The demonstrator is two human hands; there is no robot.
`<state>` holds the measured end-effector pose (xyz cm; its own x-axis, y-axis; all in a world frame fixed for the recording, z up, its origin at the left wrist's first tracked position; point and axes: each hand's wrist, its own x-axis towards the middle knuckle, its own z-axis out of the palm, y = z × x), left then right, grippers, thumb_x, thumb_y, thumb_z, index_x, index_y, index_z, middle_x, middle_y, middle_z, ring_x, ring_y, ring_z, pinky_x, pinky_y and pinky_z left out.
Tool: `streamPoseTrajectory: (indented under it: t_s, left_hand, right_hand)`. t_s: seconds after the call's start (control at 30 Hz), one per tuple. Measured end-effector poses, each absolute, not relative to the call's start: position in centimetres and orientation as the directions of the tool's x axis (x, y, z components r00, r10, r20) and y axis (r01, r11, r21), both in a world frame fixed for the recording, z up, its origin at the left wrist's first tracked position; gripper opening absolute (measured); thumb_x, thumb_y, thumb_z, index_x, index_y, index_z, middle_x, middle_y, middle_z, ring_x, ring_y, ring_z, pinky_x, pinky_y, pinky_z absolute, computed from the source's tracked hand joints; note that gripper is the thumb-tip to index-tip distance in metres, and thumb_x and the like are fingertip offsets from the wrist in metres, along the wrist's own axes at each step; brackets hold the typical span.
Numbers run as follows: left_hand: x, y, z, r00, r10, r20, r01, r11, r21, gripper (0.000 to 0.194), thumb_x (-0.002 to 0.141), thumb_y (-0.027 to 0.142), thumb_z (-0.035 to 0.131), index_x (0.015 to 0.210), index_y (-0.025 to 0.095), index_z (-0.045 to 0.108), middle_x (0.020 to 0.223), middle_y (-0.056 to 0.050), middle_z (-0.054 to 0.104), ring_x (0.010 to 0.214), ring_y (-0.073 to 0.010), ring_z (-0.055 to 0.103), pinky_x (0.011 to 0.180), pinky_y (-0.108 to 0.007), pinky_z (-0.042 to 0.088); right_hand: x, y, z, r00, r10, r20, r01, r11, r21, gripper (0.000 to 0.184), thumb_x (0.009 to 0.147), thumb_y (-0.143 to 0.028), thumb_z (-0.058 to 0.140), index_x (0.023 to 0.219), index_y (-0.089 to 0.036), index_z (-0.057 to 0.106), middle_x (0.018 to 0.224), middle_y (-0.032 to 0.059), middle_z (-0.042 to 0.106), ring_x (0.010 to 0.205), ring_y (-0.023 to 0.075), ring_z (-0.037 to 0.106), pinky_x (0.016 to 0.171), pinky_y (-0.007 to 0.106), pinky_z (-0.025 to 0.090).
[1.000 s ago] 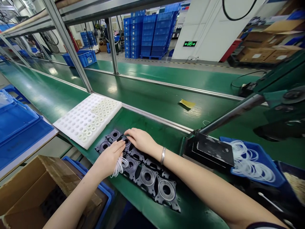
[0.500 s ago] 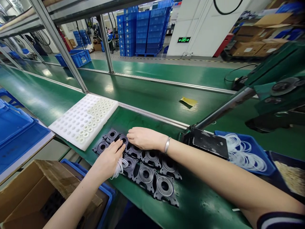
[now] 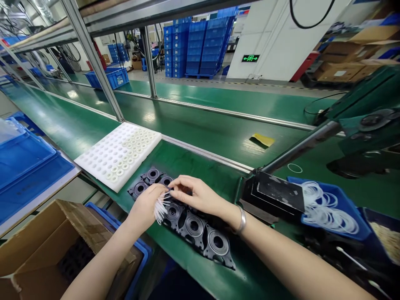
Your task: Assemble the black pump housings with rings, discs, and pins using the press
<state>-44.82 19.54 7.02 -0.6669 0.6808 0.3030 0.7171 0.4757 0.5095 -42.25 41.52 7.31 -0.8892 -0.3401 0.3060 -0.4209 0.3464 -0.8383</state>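
Note:
My left hand is closed around a bundle of thin white rings, which hang below its fingers over the black plates. Curved into a pinch, my right hand meets the left fingertips at the top of the bundle; what lies between its fingertips is too small to make out. Under both hands, several black plates with round metal-rimmed openings, such as this nearest black plate, lie in rows on the green work surface. My right hand and wrist cover some of the plates.
A white foam tray with pale washers lies at the left. On the right are a black box and a blue bin of white rings. A cardboard box stands lower left. A yellow piece lies beyond the rail.
My right hand has drawn back from the far plates to the left fingertips, its fingers now pinched by the rings. My left hand has turned, and the bundle shows more. The view has shifted slightly.

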Motion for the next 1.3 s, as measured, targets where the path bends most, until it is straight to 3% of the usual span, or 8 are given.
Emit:
streamPoseTrajectory:
  t_s: [0.13,0.4,0.6,0.73,0.87,0.93,1.07,1.3]
  left_hand:
    - [-43.8,20.3,8.2,-0.694,0.641,0.327,0.678,0.431,0.596,0.018,0.1,0.023,0.048,0.101,0.018,0.065,0.095,-0.007,0.07,0.088,-0.0194,0.067,0.078,-0.031,0.055]
    - [-43.5,19.3,7.6,-0.646,0.651,0.399,0.736,0.395,0.55,0.03,0.095,0.018,0.061,0.124,0.021,0.067,0.111,-0.006,0.077,0.098,-0.0182,0.074,0.087,-0.027,0.058]
    - [-43.2,19.0,7.1,-0.59,0.707,0.39,0.75,0.301,0.589,0.054,0.095,0.01,0.059,0.145,0.029,0.051,0.109,-0.002,0.078,0.1,-0.0161,0.074,0.09,-0.028,0.059]
    - [-42.9,18.9,6.8,-0.64,0.655,0.401,0.688,0.256,0.679,0.05,0.094,0.011,0.062,0.14,0.031,0.058,0.114,-0.004,0.077,0.1,-0.0182,0.075,0.092,-0.032,0.062]
    - [-43.2,18.3,6.4,-0.757,0.546,0.359,0.547,0.229,0.805,0.04,0.096,0.016,0.06,0.134,0.026,0.064,0.112,-0.007,0.077,0.098,-0.022,0.076,0.089,-0.038,0.065]
    - [-43.5,18.2,6.1,-0.747,0.535,0.395,0.599,0.284,0.748,0.037,0.095,0.015,0.06,0.131,0.025,0.066,0.105,-0.006,0.079,0.092,-0.0207,0.077,0.086,-0.036,0.065]
    - [-44.0,19.4,5.4,-0.553,0.656,0.514,0.827,0.354,0.437,0.039,0.093,0.007,0.057,0.128,0.019,0.066,0.112,-0.01,0.077,0.101,-0.0198,0.074,0.092,-0.035,0.062]
    - [-44.1,21.8,5.0,-0.384,0.784,0.488,0.922,0.358,0.151,0.038,0.091,0.002,0.05,0.128,0.007,0.061,0.126,-0.02,0.067,0.124,-0.029,0.063,0.107,-0.05,0.054]
  right_hand:
    - [-41.3,40.8,7.5,-0.908,-0.355,0.222,-0.303,0.19,-0.934,0.03,0.092,-0.047,0.066,0.085,-0.018,0.068,0.078,0.0003,0.062,0.07,0.013,0.055,0.066,0.025,0.044]
    - [-41.0,42.0,7.3,-0.898,-0.435,-0.061,0.13,-0.131,-0.983,0.04,0.076,-0.053,0.081,0.081,-0.015,0.069,0.07,-0.0002,0.066,0.057,0.01,0.055,0.054,0.022,0.041]
    - [-40.8,42.9,6.7,-0.934,-0.354,-0.041,0.061,-0.046,-0.997,0.044,0.08,-0.057,0.075,0.076,-0.014,0.07,0.06,-0.0032,0.058,0.055,0.0087,0.047,0.055,0.023,0.037]
    - [-41.2,43.3,6.2,-0.981,-0.196,0.005,-0.02,0.071,-0.997,0.04,0.087,-0.053,0.068,0.075,-0.015,0.066,0.062,-0.0034,0.057,0.056,0.0094,0.045,0.056,0.023,0.036]
    - [-42.1,43.7,5.4,-0.997,-0.063,0.036,-0.055,0.338,-0.94,0.029,0.093,-0.037,0.062,0.073,-0.017,0.065,0.069,-0.0002,0.066,0.062,0.0115,0.054,0.061,0.024,0.039]
    - [-42.6,43.8,5.1,-0.997,-0.055,0.05,-0.07,0.474,-0.878,0.024,0.093,-0.029,0.062,0.074,-0.017,0.067,0.075,0.0019,0.07,0.068,0.0132,0.06,0.065,0.024,0.04]
    - [-43.0,43.6,4.9,-0.993,-0.032,0.116,-0.107,0.672,-0.732,0.02,0.094,-0.022,0.06,0.076,-0.017,0.066,0.082,0.0037,0.072,0.074,0.0147,0.062,0.068,0.025,0.041]
    - [-42.8,43.4,4.9,-0.991,-0.024,0.131,-0.105,0.744,-0.66,0.017,0.09,-0.017,0.059,0.074,-0.017,0.064,0.073,0.0025,0.066,0.066,0.0144,0.055,0.061,0.026,0.034]
